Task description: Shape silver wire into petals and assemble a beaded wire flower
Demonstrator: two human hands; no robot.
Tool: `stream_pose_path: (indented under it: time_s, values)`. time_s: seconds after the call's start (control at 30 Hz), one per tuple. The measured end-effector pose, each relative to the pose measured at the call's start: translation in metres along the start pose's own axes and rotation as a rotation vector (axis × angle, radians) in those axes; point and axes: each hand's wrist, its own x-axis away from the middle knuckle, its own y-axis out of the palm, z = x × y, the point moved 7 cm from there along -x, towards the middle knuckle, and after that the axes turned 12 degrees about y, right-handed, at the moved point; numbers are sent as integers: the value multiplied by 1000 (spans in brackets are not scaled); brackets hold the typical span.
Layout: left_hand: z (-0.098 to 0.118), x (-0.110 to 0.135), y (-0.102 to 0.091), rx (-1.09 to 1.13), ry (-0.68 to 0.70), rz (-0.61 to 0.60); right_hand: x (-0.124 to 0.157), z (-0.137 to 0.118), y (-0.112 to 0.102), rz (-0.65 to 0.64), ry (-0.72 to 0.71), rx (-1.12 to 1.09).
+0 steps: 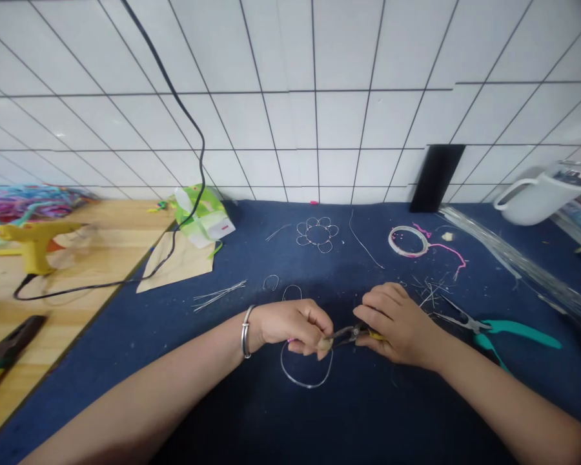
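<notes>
My left hand (297, 328), with a silver bangle (245, 332) at its wrist, is closed on a silver wire ring (306, 386) whose loop hangs below the fingers. A smaller wire loop (292, 288) shows above that hand. Wrapped around the handles of a pair of pliers (351, 332) is my right hand (392, 323); a bit of yellow grip shows. The pliers' jaws reach to my left fingertips at the wire. Exactly what the jaws touch is hidden by the fingers. Beyond the hands lies a flower-shaped wire frame (318, 235) with several loops.
Teal-handled pliers (484, 325) and wire scraps (430, 290) lie right, near a wire bundle (513, 255). A white ring (408, 241) with pink yarn lies behind. Left are cut wires (220, 295), a yellow glue gun (36, 245) and dark pliers (10, 349). A white pitcher (542, 194) stands far right.
</notes>
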Motion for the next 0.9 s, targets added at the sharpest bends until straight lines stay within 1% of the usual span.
stream_pose_path:
  time_s: [0.17,0.4,0.6,0.73,0.9]
  values:
    - [0,0,5,-10,-19,-63,1,-1,1,5,-38,-9]
    - [-2,0,10,77,-36,-77,3,-3,0,73,-99,53]
    - [-4,-1,9,123,-49,-52,4,0,-1,95,-82,63]
    - [-6,-1,8,179,-56,-27,5,1,-2,92,-81,81]
    - [-10,-2,8,286,-43,14,6,1,-4,130,-70,101]
